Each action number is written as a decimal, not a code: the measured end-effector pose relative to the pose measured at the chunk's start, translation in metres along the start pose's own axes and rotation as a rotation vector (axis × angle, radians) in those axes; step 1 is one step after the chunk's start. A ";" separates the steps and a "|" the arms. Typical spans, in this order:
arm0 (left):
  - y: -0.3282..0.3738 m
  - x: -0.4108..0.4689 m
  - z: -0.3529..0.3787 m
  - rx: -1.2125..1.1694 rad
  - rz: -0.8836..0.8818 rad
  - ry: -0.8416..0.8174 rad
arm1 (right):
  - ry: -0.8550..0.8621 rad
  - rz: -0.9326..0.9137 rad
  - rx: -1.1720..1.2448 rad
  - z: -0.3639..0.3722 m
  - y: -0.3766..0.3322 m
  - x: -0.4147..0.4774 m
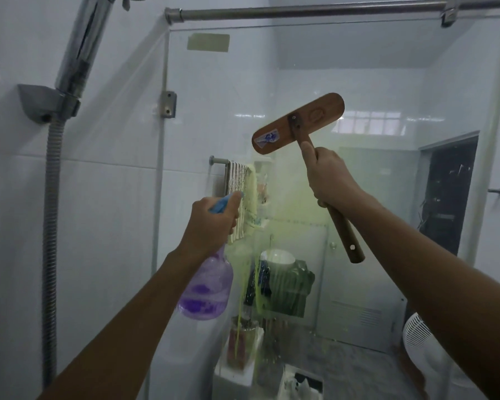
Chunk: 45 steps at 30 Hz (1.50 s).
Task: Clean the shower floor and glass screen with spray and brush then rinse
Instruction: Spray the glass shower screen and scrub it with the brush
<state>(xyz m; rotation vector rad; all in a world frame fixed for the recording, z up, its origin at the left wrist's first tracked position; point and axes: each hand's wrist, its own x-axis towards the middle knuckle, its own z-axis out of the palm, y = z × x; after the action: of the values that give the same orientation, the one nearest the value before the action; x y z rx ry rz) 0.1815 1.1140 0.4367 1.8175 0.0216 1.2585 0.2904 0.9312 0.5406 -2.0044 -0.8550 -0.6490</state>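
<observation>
Nothing was legible: the sticker [267, 138] at the 8 o'clock end of the wooden brush head [283, 128] and its stamped mark [315, 114] were blurred.

Glossy white wall tiles [104, 226]; chrome shower handset [81, 50] in a grey wall bracket [38, 102]; ribbed metal hose [51, 226]; possibly a white fan [416, 339].

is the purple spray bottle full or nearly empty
Mostly empty: the spray bottle held by the left hand shows purple liquid only near its bottom.
</observation>
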 end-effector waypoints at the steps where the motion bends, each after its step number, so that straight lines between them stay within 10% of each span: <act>1: 0.000 -0.001 0.002 -0.022 0.015 0.002 | 0.001 -0.002 0.022 0.002 -0.002 0.002; 21: -0.012 0.000 -0.003 0.037 -0.064 0.097 | 0.037 0.000 0.118 0.047 0.014 -0.028; 27: -0.019 -0.015 -0.013 0.049 -0.029 0.176 | -0.353 -0.020 -0.101 0.143 0.083 -0.165; 36: -0.024 -0.021 -0.015 0.084 -0.079 0.150 | 0.077 0.009 0.071 0.037 0.035 -0.023; 45: -0.046 -0.077 -0.002 0.104 -0.149 0.036 | -0.215 0.315 0.219 0.176 0.128 -0.265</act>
<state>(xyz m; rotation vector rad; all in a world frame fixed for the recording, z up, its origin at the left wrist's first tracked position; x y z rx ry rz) 0.1634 1.1073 0.3492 1.8448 0.2422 1.2030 0.2426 0.9405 0.2012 -1.9718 -0.6789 -0.1557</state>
